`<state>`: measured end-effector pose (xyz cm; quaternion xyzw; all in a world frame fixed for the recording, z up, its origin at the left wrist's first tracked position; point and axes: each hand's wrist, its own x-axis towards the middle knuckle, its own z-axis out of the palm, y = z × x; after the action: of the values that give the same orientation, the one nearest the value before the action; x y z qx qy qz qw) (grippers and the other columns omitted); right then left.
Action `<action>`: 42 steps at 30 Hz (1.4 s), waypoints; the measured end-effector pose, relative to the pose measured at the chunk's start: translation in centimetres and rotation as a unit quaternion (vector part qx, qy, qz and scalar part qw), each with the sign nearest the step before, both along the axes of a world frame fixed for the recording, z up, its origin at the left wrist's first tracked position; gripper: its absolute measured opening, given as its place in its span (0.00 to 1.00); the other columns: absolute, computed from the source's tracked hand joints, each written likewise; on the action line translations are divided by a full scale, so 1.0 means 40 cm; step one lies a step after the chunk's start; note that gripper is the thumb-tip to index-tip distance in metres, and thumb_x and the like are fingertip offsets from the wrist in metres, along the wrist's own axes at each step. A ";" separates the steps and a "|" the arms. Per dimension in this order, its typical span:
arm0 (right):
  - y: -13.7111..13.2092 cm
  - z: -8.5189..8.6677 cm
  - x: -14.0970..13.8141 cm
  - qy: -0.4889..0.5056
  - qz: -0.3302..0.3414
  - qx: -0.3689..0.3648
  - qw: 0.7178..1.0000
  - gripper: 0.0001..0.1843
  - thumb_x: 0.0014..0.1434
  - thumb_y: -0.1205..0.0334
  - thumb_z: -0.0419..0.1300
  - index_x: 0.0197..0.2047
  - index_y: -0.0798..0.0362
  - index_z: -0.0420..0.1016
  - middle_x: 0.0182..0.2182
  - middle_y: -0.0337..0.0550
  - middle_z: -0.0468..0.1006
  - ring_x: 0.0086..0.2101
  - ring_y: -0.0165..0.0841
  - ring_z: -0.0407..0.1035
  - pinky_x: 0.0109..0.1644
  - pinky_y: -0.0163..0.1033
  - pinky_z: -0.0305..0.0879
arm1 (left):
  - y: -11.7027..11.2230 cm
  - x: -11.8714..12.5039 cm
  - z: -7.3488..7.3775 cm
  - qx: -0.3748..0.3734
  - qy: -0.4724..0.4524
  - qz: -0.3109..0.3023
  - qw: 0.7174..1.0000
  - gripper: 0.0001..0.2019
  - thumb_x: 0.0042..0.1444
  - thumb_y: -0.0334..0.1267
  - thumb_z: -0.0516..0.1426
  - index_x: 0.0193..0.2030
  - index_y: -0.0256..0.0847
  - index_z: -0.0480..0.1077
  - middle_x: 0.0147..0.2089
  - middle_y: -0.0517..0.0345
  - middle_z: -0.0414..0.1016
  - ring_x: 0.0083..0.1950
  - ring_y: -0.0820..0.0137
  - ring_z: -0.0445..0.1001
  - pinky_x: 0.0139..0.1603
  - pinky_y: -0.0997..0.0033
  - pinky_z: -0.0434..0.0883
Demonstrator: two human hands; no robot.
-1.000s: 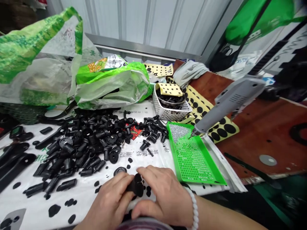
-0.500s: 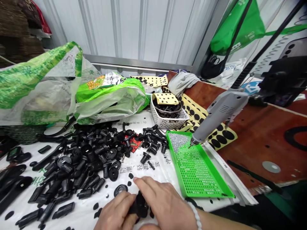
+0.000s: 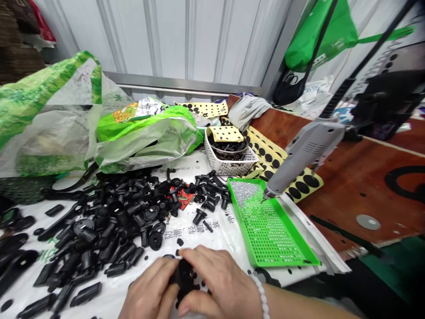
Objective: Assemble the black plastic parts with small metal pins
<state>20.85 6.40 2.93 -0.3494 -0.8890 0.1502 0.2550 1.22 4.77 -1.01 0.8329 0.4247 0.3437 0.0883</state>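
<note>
My left hand [image 3: 149, 288] is closed on a dark black plastic part [image 3: 185, 274] at the bottom middle of the head view. From the other side, my right hand [image 3: 219, 277], with a pale bead bracelet [image 3: 260, 292] at its wrist, grips the same part. Fingers cover much of it, so its full shape is hidden. A round black disc [image 3: 168, 256] peeks out just beyond my left fingers. To the left lies a heap of black plastic parts [image 3: 122, 221], tubes, knobs and discs mixed together.
A green perforated tray [image 3: 282, 243] with small silvery pieces stands right of my hands. Over it hangs a grey electric screwdriver [image 3: 303, 150]. Behind are a white basket [image 3: 229, 166] of black parts, sheets of black round stickers [image 3: 265, 150] and green-white plastic bags [image 3: 149, 141].
Both hands, still around the black part, have moved slightly left in view. My right thumb now shows below the part. The whole scene has shifted a little left as the head turned.
</note>
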 end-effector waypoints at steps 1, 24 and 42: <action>0.002 0.011 0.006 -0.002 0.002 -0.007 1.000 0.39 0.61 0.34 0.40 0.53 0.62 0.65 0.35 0.52 0.77 0.34 0.39 0.73 0.35 0.41 0.71 | 0.009 -0.014 0.015 -0.004 0.004 0.030 1.000 0.12 0.59 0.32 0.50 0.49 0.42 0.66 0.37 0.54 0.76 0.36 0.70 0.77 0.37 0.78 0.75; 0.130 0.071 0.036 -0.123 -0.015 0.032 0.992 0.11 0.63 0.63 0.54 0.47 0.58 0.71 0.41 0.51 0.75 0.39 0.36 0.71 0.41 0.41 0.69 | -0.085 -0.262 -0.072 0.065 0.023 0.359 0.931 0.17 0.54 0.44 0.54 0.51 0.54 0.69 0.47 0.55 0.72 0.44 0.57 0.73 0.50 0.48 0.70; 0.151 0.043 -0.161 -0.187 0.007 -0.042 0.981 0.12 0.61 0.61 0.58 0.47 0.58 0.70 0.39 0.46 0.77 0.39 0.35 0.72 0.41 0.37 0.66 | -0.026 -0.057 -0.004 0.020 -0.063 0.208 0.976 0.19 0.58 0.37 0.55 0.57 0.43 0.63 0.48 0.49 0.71 0.45 0.62 0.73 0.49 0.60 0.70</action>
<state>14.42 12.43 4.65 -0.3750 -0.9166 0.1209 0.0683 -1.07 3.74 -1.18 0.7048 0.5751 0.4146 0.0245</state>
